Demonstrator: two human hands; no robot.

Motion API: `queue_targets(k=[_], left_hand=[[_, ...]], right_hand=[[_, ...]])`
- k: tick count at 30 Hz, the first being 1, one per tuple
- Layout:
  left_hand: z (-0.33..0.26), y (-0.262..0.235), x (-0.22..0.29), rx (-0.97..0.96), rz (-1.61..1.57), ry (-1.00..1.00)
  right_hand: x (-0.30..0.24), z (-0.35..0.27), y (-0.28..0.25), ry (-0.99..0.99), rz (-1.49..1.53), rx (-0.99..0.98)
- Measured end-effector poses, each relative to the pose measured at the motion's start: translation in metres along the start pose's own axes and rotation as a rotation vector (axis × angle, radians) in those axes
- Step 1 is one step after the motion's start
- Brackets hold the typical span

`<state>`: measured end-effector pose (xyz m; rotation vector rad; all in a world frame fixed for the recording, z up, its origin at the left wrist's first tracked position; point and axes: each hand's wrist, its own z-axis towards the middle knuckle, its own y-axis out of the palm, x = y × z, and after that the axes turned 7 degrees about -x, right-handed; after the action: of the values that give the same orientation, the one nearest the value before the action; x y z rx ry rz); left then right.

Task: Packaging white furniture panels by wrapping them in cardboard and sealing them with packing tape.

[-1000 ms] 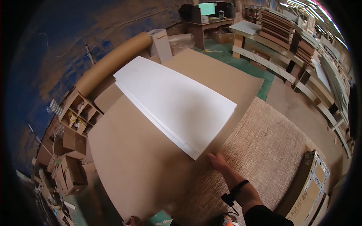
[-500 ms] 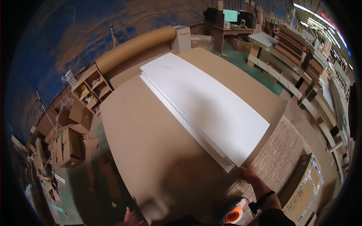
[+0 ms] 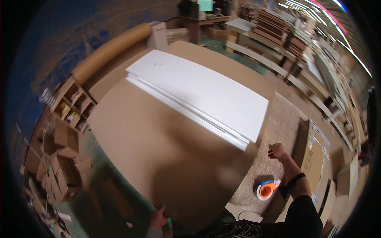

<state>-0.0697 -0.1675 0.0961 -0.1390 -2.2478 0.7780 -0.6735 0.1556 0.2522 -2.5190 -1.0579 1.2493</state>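
A large brown cardboard sheet (image 3: 131, 131) lies spread in front of me. Stacked white panels (image 3: 206, 89) rest on it at a slant, the upper one set back so the edges of those beneath show. At the sheet's near left edge is my left hand (image 3: 158, 218), one finger stretched out, the rest partly hidden; a small green patch shows beside it. Beyond the panels' near right corner, my right hand (image 3: 278, 151) hovers apart from them, fingers loosely bent and spaced, holding nothing. An orange tape dispenser (image 3: 266, 190) sits below it on a brown textured surface (image 3: 283, 119).
A brown paper roll (image 3: 113, 49) and a wooden cubby shelf (image 3: 71, 104) stand at the far left. Cardboard boxes (image 3: 65, 174) clutter the left floor. A long carton (image 3: 313, 158) lies on the right, and racks with stacked boards (image 3: 272, 25) stand behind.
My right hand has come off the panels' near corner and moved right. My left hand now sits farther in along the sheet's edge. The view has swung to the right.
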Motion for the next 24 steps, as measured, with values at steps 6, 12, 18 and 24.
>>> queue_targets(k=[6,12,18,24], left_hand=[[0.071,-0.034,-0.017,-0.377,-1.581,-0.336],[0.133,-0.168,-0.023,-0.382,-1.637,-0.261],[0.193,-0.294,-0.033,-0.319,-1.499,-0.163],[0.252,-0.374,-0.047,-0.239,-1.549,-0.175]], right_hand=[[0.022,-0.226,0.045,-0.282,-0.239,-0.451],[0.285,-0.367,0.330,-0.044,-0.352,-0.623],[0.235,-0.385,0.494,0.358,0.034,-0.268],[0.196,-0.363,0.559,0.333,0.101,-0.172]])
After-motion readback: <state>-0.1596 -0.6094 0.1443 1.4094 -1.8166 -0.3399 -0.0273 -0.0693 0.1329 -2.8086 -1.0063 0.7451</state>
